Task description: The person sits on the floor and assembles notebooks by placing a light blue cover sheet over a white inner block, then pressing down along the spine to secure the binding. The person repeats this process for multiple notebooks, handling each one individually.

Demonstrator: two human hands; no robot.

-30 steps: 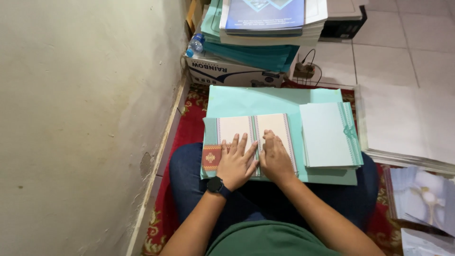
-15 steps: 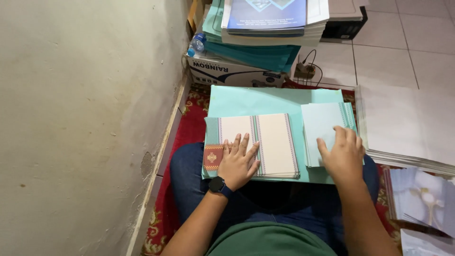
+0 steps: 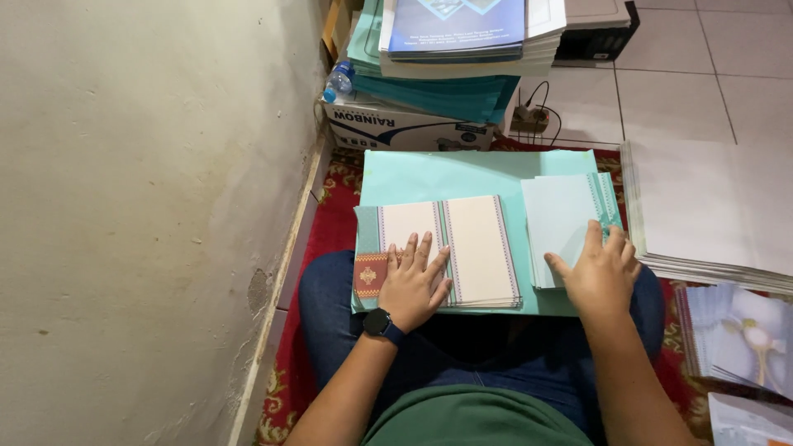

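Head view — left hand [image 3: 413,285] flat on card stack [image 3: 462,248], right hand [image 3: 601,272] on pale sheets [image 3: 562,219]

- Left hand [image 3: 413,285] covers lower left part of cream card stack [image 3: 462,248]; what lies beneath not visible.
- Right hand [image 3: 599,277] hides lower corner of pale green sheet stack [image 3: 562,223].
- White paper pile [image 3: 710,211] cut off by right edge.
- Blue booklet [image 3: 458,25] cropped at top edge.

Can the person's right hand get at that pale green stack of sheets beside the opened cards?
Probably yes: the right hand already rests on the pale green stack, with nothing lying over it.
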